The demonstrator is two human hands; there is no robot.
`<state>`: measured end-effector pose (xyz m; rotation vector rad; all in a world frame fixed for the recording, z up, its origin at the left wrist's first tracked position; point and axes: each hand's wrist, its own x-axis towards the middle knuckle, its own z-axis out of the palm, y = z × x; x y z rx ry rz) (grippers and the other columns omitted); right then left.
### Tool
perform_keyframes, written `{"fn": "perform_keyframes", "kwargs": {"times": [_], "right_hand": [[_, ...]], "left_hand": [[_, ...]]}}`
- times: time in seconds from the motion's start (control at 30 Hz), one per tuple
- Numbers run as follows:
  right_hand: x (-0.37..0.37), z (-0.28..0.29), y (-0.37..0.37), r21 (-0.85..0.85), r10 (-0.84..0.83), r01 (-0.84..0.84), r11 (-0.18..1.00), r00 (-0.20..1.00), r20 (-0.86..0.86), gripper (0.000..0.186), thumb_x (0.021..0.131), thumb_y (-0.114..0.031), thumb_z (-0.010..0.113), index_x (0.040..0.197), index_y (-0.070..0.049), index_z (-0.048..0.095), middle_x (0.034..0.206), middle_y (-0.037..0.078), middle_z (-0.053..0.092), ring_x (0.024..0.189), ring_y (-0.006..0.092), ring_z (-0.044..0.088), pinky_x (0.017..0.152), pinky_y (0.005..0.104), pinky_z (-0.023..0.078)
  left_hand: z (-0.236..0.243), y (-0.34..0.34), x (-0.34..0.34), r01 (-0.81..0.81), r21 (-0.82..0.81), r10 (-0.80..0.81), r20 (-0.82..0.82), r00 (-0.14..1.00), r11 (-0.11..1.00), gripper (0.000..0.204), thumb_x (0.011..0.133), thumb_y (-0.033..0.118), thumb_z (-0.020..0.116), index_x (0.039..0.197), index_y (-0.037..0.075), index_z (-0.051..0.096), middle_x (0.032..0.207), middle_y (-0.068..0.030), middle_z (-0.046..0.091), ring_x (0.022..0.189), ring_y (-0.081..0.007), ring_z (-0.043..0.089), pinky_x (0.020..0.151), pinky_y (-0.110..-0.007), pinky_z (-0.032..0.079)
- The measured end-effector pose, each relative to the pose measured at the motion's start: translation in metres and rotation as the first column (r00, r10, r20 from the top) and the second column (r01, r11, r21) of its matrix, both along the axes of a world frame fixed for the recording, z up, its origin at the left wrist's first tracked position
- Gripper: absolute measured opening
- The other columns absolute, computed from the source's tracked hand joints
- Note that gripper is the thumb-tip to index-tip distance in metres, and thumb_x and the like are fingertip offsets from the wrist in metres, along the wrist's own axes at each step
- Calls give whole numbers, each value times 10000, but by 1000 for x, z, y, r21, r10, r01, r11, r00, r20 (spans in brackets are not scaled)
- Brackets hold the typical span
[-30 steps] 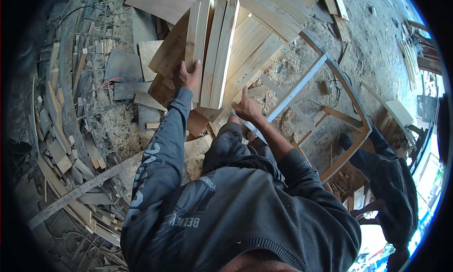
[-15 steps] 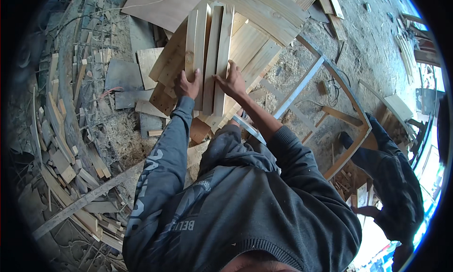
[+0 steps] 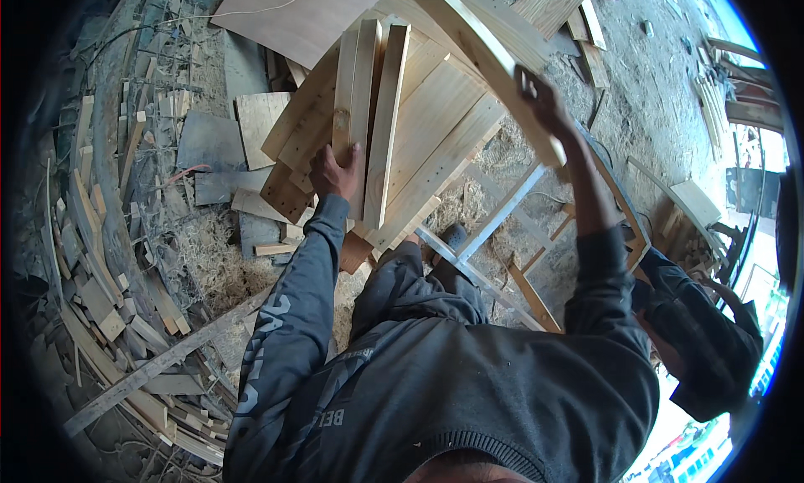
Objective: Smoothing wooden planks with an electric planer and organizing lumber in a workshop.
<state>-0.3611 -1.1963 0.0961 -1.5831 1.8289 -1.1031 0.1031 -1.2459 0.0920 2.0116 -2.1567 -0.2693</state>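
On the wood stack [image 3: 431, 106]: 2 planks [image 3: 356, 89], near end gripped by fingers of the left hand [image 3: 335, 173]. Over the stack's right edge: 1 board [image 3: 484, 48], gripped by fingers of the right hand [image 3: 543, 98]. Step, apparently: handling boards singly; next move calls for steady control.

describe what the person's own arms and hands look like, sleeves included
The dark grey fabric left sleeve reaches about the wrist and carries large pale lettering. The dark fabric right sleeve ends partway along the forearm, leaving it bare below. The left hand and right hand show no gloves.
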Motion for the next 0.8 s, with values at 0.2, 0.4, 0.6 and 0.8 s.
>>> {"fn": "perform_keyframes", "kwargs": {"times": [0.2,0.4,0.6,0.8], "right_hand": [[-59,-61,-144,18,182,-181,983,977,-112,346,971,-145,595,1312,-94,632,1276,195,637,1101,330,638,920,388,493],[-16,-105,-186,4,106,-115,993,903,-416,325,911,-249,625,1219,-146,637,1235,151,640,1151,385,603,947,509,475],[83,-42,-159,138,122,-76,988,921,-369,377,931,-330,623,1261,-156,569,1151,110,657,1103,369,608,884,482,512],[82,-47,-153,130,98,-58,990,941,-323,474,918,-324,639,1310,-74,546,1201,126,641,1151,352,579,904,466,509]], "left_hand": [[0,4,6,-22,28,23,-16,1000,999,740,883,624,600,1235,-25,562,1224,-259,590,1163,-434,529,979,-529,439],[-26,0,67,-451,-37,348,-581,736,892,788,917,541,628,1479,52,369,1484,-200,396,1335,-367,411,1030,-504,399],[-14,13,106,-349,752,790,-611,-52,559,592,955,431,628,1456,199,415,1365,-8,497,1181,-193,505,903,-447,456],[-12,9,98,-347,756,809,-587,18,556,561,946,433,631,1435,255,420,1367,21,500,1197,-177,488,919,-433,438]]}}
